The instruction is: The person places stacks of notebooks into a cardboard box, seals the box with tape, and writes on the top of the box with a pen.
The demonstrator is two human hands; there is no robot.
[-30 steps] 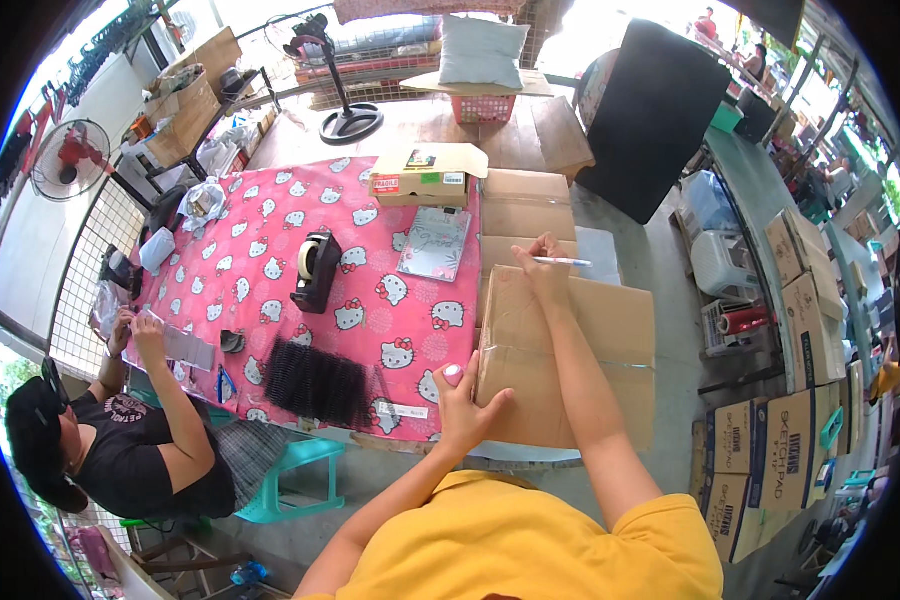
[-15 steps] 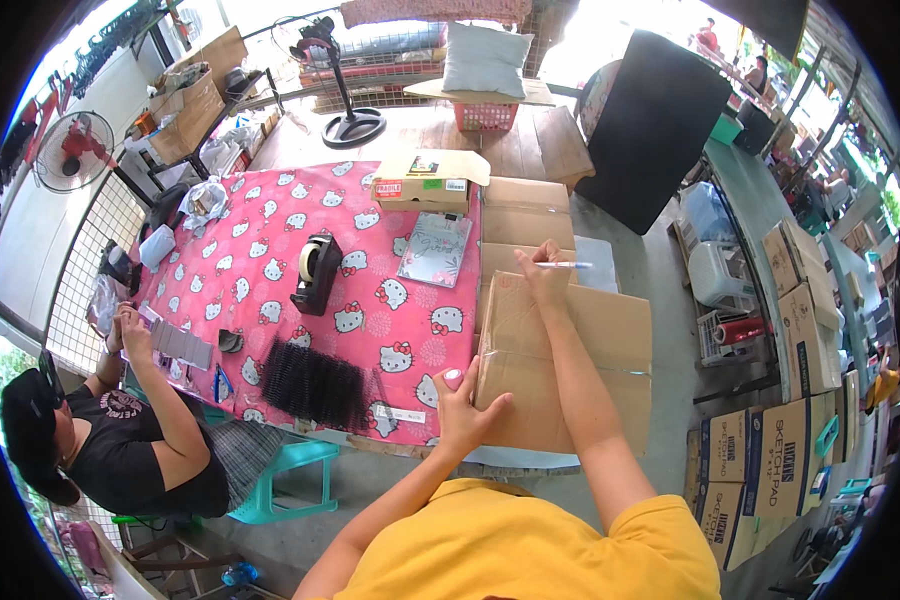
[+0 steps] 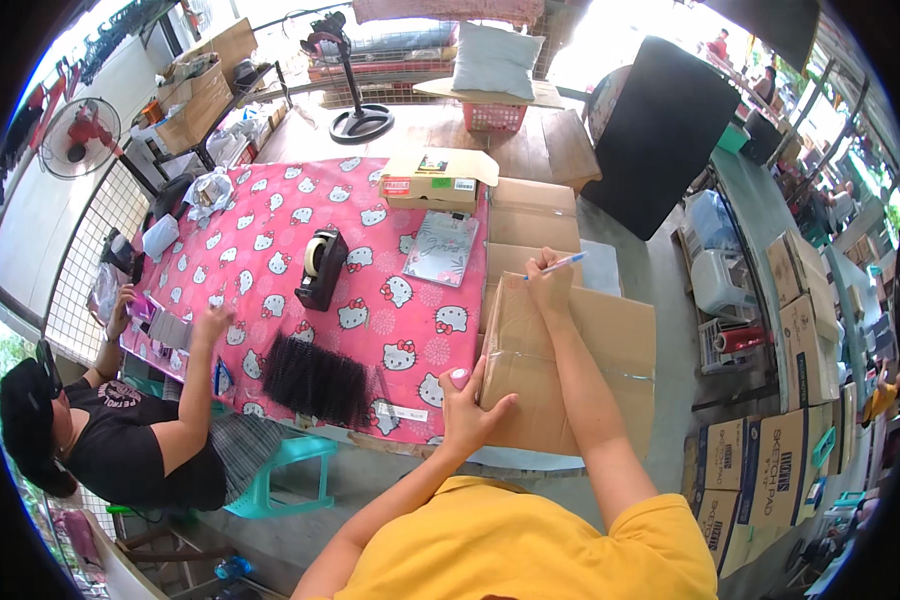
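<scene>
My right hand [image 3: 548, 285] is closed round a blue-and-white pen [image 3: 568, 261], over the far part of a brown cardboard box [image 3: 600, 350]. Clear tape runs across the top of this box. At the box's near left edge is my left hand [image 3: 468, 412], its thumb stretched over the top. A small pink-and-white round thing [image 3: 459, 375] shows in its curled fingers; its kind is unclear. Beyond lies another flat piece of taped cardboard [image 3: 532, 197], partly hidden by the box.
A pink patterned cloth [image 3: 300, 215] covers the table, bearing a black tape dispenser [image 3: 322, 268], black mesh [image 3: 315, 380], a notebook [image 3: 440, 247] and a small carton [image 3: 432, 190]. A person in black [image 3: 150, 435] sits at left. A tall black panel [image 3: 660, 135] stands at far right.
The pen has tilted, its right end now higher. My left hand stays by the box. The seated person's nearer hand has moved right across the cloth. The view has shifted slightly.
</scene>
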